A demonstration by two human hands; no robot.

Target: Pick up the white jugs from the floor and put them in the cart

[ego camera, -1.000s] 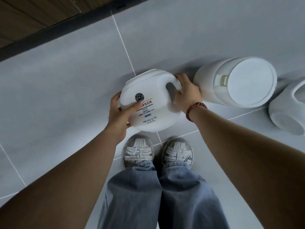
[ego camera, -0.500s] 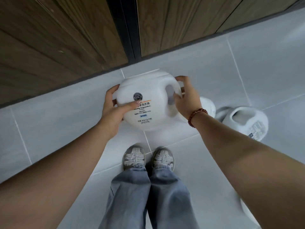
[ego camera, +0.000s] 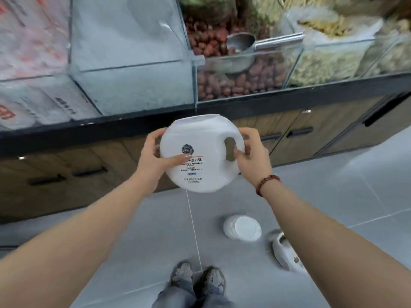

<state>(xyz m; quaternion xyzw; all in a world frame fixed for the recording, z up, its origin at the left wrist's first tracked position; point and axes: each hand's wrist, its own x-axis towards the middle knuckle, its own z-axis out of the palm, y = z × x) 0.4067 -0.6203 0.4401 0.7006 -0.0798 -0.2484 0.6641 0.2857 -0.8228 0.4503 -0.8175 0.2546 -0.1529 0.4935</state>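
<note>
I hold a round white jug point(ego camera: 206, 138) with a printed label up at chest height, in front of a shop counter. My left hand point(ego camera: 153, 155) grips its left side, thumb across the label. My right hand point(ego camera: 252, 152) grips the right side at the moulded handle. Two more white jugs lie on the grey floor tiles below: one on its side with its flat lid facing me point(ego camera: 242, 227), another point(ego camera: 285, 254) partly hidden behind my right forearm. No cart is in view.
A counter with a black edge point(ego camera: 89, 130) and wooden cabinet doors point(ego camera: 66, 174) stands ahead. On it are glass bins of bulk goods, one holding a metal scoop point(ego camera: 242, 47). My feet point(ego camera: 198, 278) stand on the tiled floor.
I have straightened up, lifting the jug from near the floor to counter height. The view has swung upward, showing the counter bins; the floor jugs now look smaller and farther below.
</note>
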